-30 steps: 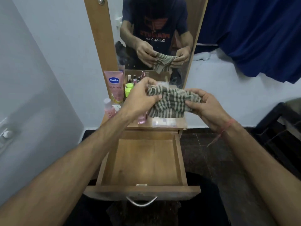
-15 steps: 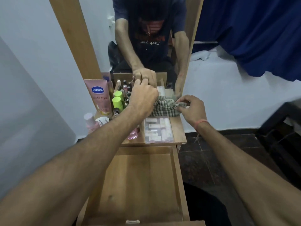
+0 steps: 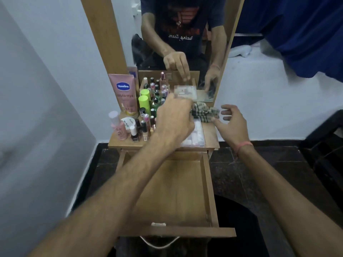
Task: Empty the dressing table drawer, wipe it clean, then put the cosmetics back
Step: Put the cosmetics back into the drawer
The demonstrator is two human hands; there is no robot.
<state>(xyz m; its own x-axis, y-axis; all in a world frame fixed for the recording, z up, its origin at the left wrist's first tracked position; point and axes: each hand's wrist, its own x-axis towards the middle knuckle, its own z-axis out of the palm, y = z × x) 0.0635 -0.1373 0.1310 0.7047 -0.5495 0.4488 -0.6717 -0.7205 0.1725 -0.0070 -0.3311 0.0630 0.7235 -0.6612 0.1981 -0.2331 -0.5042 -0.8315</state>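
On top of the small wooden dressing table [image 3: 210, 135], against the mirror [image 3: 185, 34], lies our bunched striped cloth [image 3: 203, 111]. Our left hand [image 3: 173, 117] reaches over the clear plastic box [image 3: 196, 136] and comes up against the cloth's left end; its fingers are curled downward, and we cannot tell whether they grip anything. Our right hand [image 3: 232, 123] hangs just right of the cloth, fingers spread apart and holding nothing, a pink band [image 3: 245, 145] round the wrist. To the left of the table top crowd the cosmetics: a pink Vaseline tube [image 3: 124, 93] standing on its cap, a lime-green bottle [image 3: 144, 103], a pale pink bottle [image 3: 117, 127] and many small nail polish bottles [image 3: 146, 121]. Below us the drawer [image 3: 207, 182] stands pulled far out, its wooden floor bare, its metal handle [image 3: 159, 242] at the front.
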